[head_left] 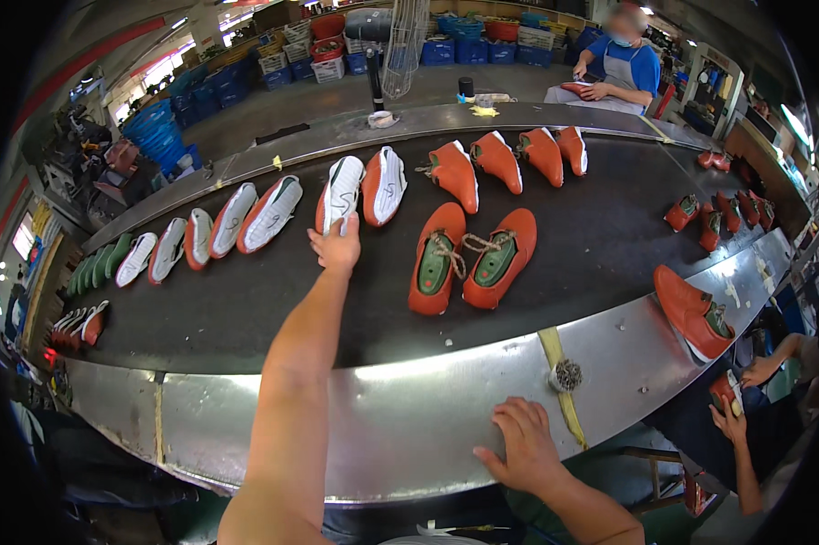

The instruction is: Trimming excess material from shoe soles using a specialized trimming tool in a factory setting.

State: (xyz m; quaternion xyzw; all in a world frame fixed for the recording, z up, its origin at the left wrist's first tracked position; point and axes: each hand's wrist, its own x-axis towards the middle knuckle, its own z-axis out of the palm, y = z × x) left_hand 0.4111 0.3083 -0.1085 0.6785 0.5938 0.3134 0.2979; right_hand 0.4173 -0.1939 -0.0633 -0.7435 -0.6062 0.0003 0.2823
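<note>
My left hand (337,245) reaches out over the dark conveyor belt (355,300), its fingers closed on the near end of a red shoe (341,191) that shows its white sole. Right beside that shoe lies another red shoe with a white sole (387,186). My right hand (525,445) is over the metal edge (427,381), fingers apart, holding nothing. Between the hands and slightly to the right, a pair of red lace-up shoes (436,263) with green insides stands upright on the belt.
Several sole-up shoes (268,213) line the belt to the left; several red shoes (452,173) stand at its far side. A single red loafer (691,309) sits on the metal edge at right, near a co-worker's hands (732,422). Across the belt sits another person (623,64) holding a shoe.
</note>
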